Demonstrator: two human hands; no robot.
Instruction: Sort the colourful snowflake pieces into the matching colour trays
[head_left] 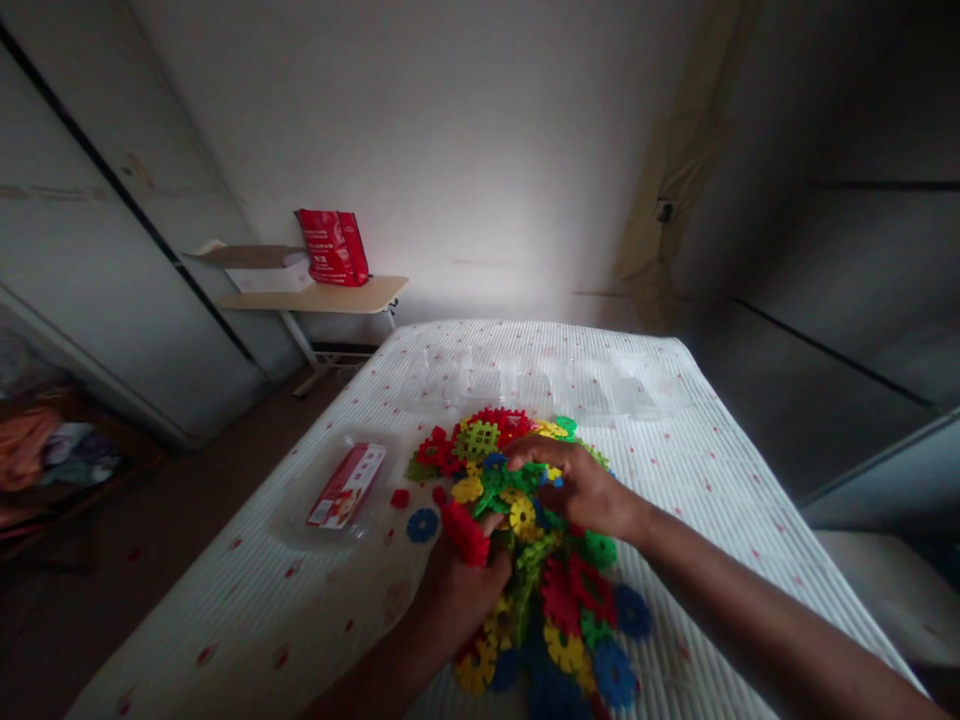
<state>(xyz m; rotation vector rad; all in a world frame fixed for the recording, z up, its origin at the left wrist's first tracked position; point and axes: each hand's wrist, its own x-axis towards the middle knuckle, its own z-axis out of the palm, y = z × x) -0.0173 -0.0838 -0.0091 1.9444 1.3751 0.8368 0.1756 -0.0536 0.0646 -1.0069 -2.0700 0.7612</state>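
Observation:
A heap of plastic snap-together building pieces in red, yellow, green and blue, many with notched edges, is spread over the middle of the bed. My left hand (469,590) is closed around a red notched building piece (466,534) at the heap's left side. Over the heap, my right hand (581,485) reaches in from the right with its fingers apart and curved above some green building pieces (499,488). Whether its fingertips touch them is hard to tell. A lime square lattice piece (477,440) lies just beyond, and a blue round piece (422,525) sits apart on the left.
Clear plastic trays (535,385) lie across the far part of the bed (720,520). On the left is a clear container with a red and white label (349,487). A small table (352,294) by the wall bears a red bag (334,247) and a white box (268,276).

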